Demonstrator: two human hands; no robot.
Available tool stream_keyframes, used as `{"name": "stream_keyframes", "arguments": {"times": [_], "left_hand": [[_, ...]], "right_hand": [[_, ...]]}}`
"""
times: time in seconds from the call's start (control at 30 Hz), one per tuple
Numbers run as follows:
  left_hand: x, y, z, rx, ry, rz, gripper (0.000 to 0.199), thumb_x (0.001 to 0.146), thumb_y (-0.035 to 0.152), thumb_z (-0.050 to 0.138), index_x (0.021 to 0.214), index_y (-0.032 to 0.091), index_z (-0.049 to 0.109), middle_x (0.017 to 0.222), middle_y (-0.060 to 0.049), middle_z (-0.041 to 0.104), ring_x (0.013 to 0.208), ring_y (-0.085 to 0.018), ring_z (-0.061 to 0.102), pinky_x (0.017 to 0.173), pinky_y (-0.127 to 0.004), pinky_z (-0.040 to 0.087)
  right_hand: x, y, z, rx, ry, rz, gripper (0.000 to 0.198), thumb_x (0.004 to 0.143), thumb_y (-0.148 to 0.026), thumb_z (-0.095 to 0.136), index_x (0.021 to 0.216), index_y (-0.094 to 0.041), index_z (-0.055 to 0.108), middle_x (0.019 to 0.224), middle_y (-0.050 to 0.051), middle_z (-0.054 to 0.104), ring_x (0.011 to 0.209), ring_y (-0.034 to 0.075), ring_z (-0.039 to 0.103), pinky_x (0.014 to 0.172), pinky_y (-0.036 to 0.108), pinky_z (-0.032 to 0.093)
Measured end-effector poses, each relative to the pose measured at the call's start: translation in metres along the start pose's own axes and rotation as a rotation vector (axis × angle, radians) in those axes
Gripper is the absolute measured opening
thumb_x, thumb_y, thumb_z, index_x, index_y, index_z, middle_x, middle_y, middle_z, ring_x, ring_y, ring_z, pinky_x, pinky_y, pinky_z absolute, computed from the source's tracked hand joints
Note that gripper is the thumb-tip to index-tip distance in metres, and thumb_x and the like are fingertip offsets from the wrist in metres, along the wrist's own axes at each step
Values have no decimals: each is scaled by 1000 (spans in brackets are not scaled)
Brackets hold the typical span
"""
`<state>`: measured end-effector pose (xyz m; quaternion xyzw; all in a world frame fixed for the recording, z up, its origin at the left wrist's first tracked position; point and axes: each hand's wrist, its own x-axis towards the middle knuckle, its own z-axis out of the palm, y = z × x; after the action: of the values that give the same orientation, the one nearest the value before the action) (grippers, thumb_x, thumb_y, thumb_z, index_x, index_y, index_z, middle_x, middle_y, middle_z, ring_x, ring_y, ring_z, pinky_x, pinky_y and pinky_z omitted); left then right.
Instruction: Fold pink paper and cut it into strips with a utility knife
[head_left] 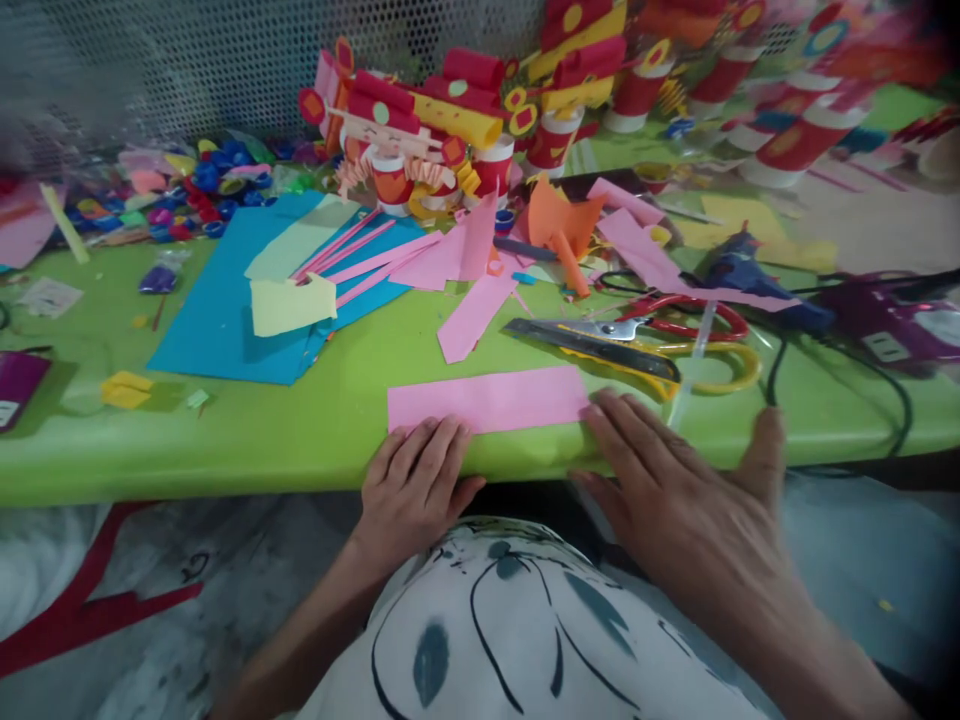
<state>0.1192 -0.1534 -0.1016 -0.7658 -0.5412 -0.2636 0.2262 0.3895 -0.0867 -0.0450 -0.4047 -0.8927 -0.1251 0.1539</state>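
A pink paper strip (495,397) lies lengthwise along the front of the green table (225,440). The fingertips of my left hand (421,480) rest flat on its lower left part. My right hand (675,480) is spread wide, its fingers touching the strip's right end and its thumb stretched out to the side. Just beyond the strip are a utility knife (592,350) with a yellow and black body and a pair of scissors (660,325) with red and yellow handles. A pointed pink paper piece (474,320) lies behind the strip.
Blue sheets (217,300) with pink strips stand left of centre. Red and yellow paper figures (390,180) on cups line the back. Coloured bottle caps (202,185) pile at back left. A blue glue gun (750,275) and its cord occupy the right. Orange paper (559,225) sits mid-table.
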Motion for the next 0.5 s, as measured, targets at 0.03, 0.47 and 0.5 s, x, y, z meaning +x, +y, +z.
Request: {"name": "stream_keyframes", "arguments": {"times": [0.03, 0.47, 0.5], "left_hand": [[0, 0, 0, -1, -3, -8, 52, 103, 44, 73, 142, 9, 71, 131, -14, 82, 120, -29, 77, 126, -41, 39], [25, 8, -20, -167, -52, -255, 36, 106, 19, 64, 141, 13, 65, 128, -14, 80, 118, -28, 70, 106, -43, 47], [27, 7, -22, -178, -69, -268, 34, 106, 20, 64, 139, 14, 67, 126, -14, 79, 116, -28, 69, 102, -43, 48]], "right_hand": [[0, 2, -3, 6, 14, 10, 60, 106, -32, 62, 163, -18, 49, 154, 22, 66, 125, 40, 75, 131, 81, 4], [22, 17, 17, 76, 98, 180, 38, 108, -37, 56, 142, -21, 65, 121, 12, 80, 104, 30, 76, 97, 49, 48], [23, 16, 18, 85, 111, 185, 37, 109, -37, 55, 141, -21, 65, 117, 11, 81, 102, 29, 76, 97, 48, 48]]}}
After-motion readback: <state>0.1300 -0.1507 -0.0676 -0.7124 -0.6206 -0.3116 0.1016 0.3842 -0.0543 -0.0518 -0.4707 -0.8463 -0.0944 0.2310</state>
